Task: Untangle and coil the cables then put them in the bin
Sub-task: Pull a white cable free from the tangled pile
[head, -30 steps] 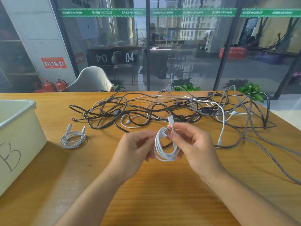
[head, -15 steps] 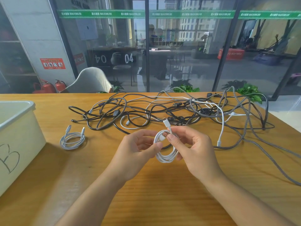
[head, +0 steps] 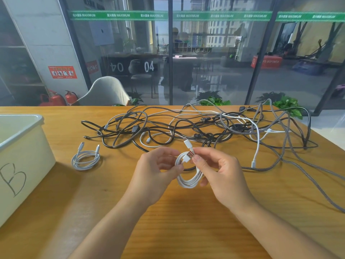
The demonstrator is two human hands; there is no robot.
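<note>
White coiled cable [head: 188, 176] sits lower centre of frame, held up off the table between both hands; vs 0.5 s ago the coil hangs about the same, but the USB plug end [head: 188, 156] now lies across the top of the loop rather than tucked in by the fingers, and a second plug [head: 186, 142] pokes up just above it. Vs 1 s ago the hands are a bit closer together.

Wooden table [head: 186, 221] w/ orange-brown grain fills the lower half. Upper centre to right of it: a tangle of cables [head: 214, 128], black, grey braided and white, loosely heaped and overlapping. Left of centre, apart from the heap, a small grey-white coiled cable [head: 85, 159] lies flat, both plugs pointing up-frame. Far left edge: pale bin [head: 24, 157] w/ a hand-drawn "B" on its side. Behind the table, glass wall w/ green banner strip across the top, "04" on the glass, white chair [head: 106, 91] and red extinguishers [head: 59, 99] upper left, plants past the far edge.

Left hand [head: 156, 172]: fingers curled, thumb and fingertips pinching the coil's left side. Right hand [head: 222, 174]: thumb and index pinching the USB plug end at the top of the loop, other fingers curled behind the coil's right side. Hands close together, both clamped on the one coil.
</note>
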